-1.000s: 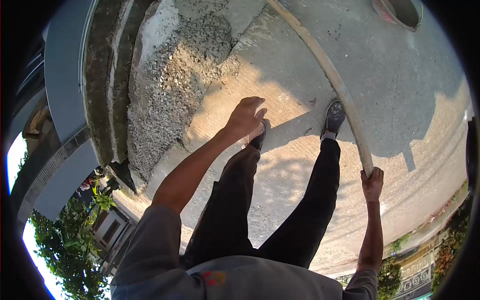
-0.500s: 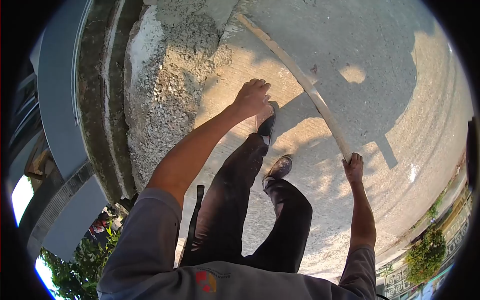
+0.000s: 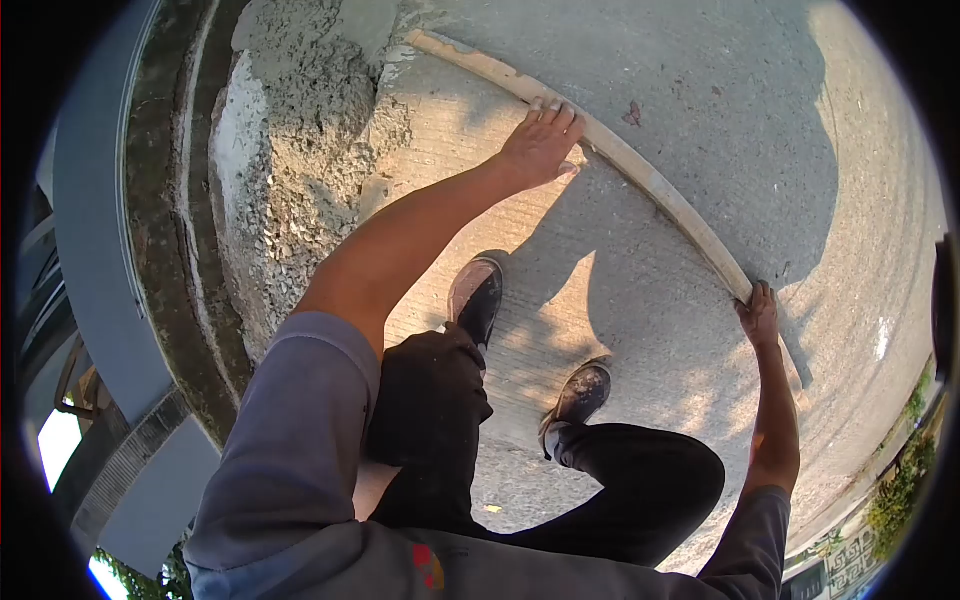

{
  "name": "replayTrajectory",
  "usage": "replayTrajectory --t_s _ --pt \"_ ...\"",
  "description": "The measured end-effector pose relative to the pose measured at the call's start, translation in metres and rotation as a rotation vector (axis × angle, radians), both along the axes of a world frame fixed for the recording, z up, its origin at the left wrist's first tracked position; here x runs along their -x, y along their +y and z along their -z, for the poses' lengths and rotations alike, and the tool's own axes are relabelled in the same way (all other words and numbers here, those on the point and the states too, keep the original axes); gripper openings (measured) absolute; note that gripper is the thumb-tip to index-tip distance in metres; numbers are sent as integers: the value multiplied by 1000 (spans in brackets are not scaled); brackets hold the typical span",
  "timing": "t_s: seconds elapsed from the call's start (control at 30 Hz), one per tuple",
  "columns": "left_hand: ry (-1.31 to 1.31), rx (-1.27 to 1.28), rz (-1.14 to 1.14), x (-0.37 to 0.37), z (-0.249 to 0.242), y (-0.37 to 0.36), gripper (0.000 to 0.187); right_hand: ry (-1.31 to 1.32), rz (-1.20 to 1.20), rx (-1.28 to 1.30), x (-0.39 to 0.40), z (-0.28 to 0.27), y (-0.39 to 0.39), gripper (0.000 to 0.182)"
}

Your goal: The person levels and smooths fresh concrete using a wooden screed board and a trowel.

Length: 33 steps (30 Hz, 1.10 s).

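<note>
A long pale wooden plank (image 3: 655, 185) stretches from upper left to right, looking bowed in this wide lens. My right hand (image 3: 760, 318) is closed around its right end. Along the plank's left part, my left hand (image 3: 545, 142) lies with its fingertips over the wood, fingers extended and thumb apart. Beneath the plank is a concrete surface (image 3: 540, 215), and a dark shadow strip shows beside my right hand.
My two shoes (image 3: 580, 395) stand on the concrete below the plank. Rough gravelly mortar (image 3: 300, 200) lies to the left, beside a raised curb (image 3: 165, 200). A green shrub (image 3: 905, 500) grows at the lower right.
My left hand has reached up and forward onto the plank. My right hand has shifted right with the plank's end, and the plank now lies at a flatter angle. My knees are bent more.
</note>
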<state>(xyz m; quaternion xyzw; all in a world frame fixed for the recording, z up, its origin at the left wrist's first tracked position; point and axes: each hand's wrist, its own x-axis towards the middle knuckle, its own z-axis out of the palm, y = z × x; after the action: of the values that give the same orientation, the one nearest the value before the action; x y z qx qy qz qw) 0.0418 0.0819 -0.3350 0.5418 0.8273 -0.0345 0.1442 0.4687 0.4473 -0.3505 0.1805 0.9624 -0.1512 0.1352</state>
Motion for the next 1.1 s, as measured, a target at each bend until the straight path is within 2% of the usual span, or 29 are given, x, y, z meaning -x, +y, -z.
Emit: replayTrajectory --t_s 0.07,0.17,0.23,0.27,0.4,0.5,0.73,0.83,0.87,1.07,1.1 --pt "-19 3 18 6 -1 11 79 39 -24 12 15 2 -8 51" --pt "77 -228 121 31 35 17 72 100 -78 18 37 13 -22 53" --pt "-31 -163 89 31 36 24 65 113 -75 -7 33 20 -22 54" --pt "-84 -123 67 34 35 15 63 117 -84 -8 32 23 -23 54" --pt "58 -190 40 38 55 -51 63 99 -193 27 62 35 -41 52" --pt "-50 -117 -59 49 38 -96 64 141 -252 68 90 42 -64 53" --pt "-108 -53 -109 45 23 -114 67 81 -267 138 94 38 -79 48" --pt "33 -138 -88 57 41 -164 68 36 -248 127 105 43 -124 47" --pt "-10 -20 -84 66 29 -171 68 -9 -237 132 112 42 -138 47" --pt "11 107 -9 76 24 -166 67 131 -247 161 118 27 -151 46" --pt "27 45 11 71 21 -157 66 137 -237 110 110 29 -142 46"
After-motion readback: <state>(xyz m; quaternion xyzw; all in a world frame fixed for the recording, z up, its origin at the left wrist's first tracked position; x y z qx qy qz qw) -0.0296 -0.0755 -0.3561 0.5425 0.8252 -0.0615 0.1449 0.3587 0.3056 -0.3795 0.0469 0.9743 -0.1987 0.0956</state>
